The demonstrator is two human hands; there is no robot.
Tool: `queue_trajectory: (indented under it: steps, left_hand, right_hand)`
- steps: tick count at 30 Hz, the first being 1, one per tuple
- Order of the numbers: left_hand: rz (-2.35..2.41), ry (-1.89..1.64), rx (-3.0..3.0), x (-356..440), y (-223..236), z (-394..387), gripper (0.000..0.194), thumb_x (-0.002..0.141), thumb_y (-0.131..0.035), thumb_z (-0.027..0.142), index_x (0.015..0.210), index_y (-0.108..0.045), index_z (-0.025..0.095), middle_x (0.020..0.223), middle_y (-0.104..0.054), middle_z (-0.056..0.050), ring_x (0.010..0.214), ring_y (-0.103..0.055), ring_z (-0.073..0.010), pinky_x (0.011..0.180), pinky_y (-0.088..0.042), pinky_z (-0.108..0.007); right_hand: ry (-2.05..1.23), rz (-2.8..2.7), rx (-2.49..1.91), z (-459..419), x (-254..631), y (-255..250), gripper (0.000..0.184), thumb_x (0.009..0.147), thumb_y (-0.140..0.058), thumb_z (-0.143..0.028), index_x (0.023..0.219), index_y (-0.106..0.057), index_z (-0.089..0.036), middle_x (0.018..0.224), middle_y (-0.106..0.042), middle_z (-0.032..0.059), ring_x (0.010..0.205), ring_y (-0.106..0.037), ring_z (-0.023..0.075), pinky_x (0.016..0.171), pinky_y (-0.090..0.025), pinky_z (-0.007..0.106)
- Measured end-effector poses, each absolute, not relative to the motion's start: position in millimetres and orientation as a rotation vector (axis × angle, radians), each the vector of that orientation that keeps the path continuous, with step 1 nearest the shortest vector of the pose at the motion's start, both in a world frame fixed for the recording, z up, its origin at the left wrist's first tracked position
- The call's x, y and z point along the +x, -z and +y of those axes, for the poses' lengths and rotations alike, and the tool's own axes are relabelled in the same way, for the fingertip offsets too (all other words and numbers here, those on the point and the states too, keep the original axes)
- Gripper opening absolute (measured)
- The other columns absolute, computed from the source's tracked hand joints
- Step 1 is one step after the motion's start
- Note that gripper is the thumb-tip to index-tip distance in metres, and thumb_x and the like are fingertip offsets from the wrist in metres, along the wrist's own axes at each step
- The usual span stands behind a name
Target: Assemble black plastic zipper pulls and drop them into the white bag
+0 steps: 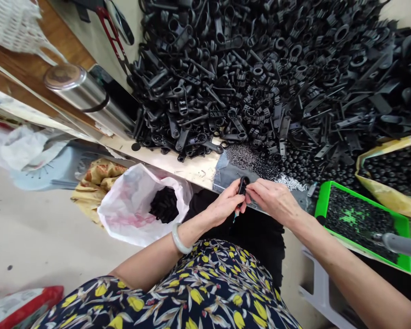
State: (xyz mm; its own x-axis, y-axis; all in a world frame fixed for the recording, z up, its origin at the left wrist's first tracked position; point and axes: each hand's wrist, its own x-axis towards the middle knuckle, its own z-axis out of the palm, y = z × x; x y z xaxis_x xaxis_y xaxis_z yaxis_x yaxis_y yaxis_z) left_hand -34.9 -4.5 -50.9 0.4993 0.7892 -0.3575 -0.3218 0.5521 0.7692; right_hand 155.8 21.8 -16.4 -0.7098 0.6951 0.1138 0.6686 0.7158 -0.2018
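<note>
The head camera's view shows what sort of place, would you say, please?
Probably a hand-assembly workshop: there is a large heap of black parts, a green tray of small black pieces, and a ring-ended piece held in the left hand.

Black part [243,183] partly hidden by left fingers [238,199], parts heap [205,77] cropped at top.
</note>
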Motion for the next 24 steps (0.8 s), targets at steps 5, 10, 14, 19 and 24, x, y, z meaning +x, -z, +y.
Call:
queue_trajectory:
  steps: [5,10,14,19,24]
  left_hand:
    - [0.831,-0.727,0.746,-32.7,50.4,-5.2,0.04,0.079,-0.05,0.014,0.119,-0.05,0.02,0.088,-0.06,0.002,0.057,-0.054,-0.0071,0.052,-0.034,-0.023]
    - [0.851,-0.721,0.755,-31.7,50.6,-5.3,0.043,0.079,-0.05,0.013,0.121,-0.05,0.02,0.085,-0.06,0.003,0.056,-0.053,-0.0075,0.052,-0.035,-0.023]
    - [0.831,-0.724,0.749,-32.5,50.8,-4.0,0.038,0.079,-0.05,0.013,0.116,-0.05,0.019,0.08,-0.059,0.003,0.055,-0.051,-0.0077,0.051,-0.035,-0.023]
    - [0.816,-0.729,0.745,-33.3,53.0,-3.7,0.047,0.082,-0.05,0.014,0.128,-0.049,0.018,0.079,-0.058,0.003,0.056,-0.05,-0.0084,0.051,-0.034,-0.023]
    - [0.818,-0.729,0.771,-34.2,54.2,-4.2,0.052,0.083,-0.05,0.015,0.134,-0.047,0.019,0.082,-0.059,0.003,0.056,-0.05,-0.008,0.051,-0.035,-0.022]
  right_hand:
    - [-0.219,-2.867,-1.056,25.4,154.2,11.9,0.021,0.103,-0.052,-0.013,0.086,-0.062,-0.019,0.079,-0.062,0.0014,0.069,-0.06,0.0146,0.061,-0.036,0.027]
    - [-0.28,-2.907,-1.036,27.1,152.8,8.7,0.017,0.098,-0.056,-0.009,0.084,-0.059,-0.019,0.078,-0.06,0.0002,0.067,-0.058,0.0145,0.061,-0.036,0.027]
    - [-0.296,-2.886,-1.035,27.9,153.7,9.9,0.019,0.098,-0.055,-0.008,0.084,-0.059,-0.019,0.077,-0.057,-0.0008,0.067,-0.057,0.0135,0.061,-0.036,0.026]
    - [-0.264,-2.868,-1.056,25.9,153.1,12.1,0.019,0.1,-0.052,-0.009,0.086,-0.059,-0.02,0.079,-0.057,-0.0005,0.067,-0.057,0.0132,0.061,-0.035,0.026]
    - [-0.193,-2.811,-1.081,23.5,151.8,15.2,0.023,0.103,-0.05,-0.012,0.084,-0.059,-0.019,0.077,-0.055,0.0002,0.066,-0.056,0.0137,0.061,-0.036,0.027]
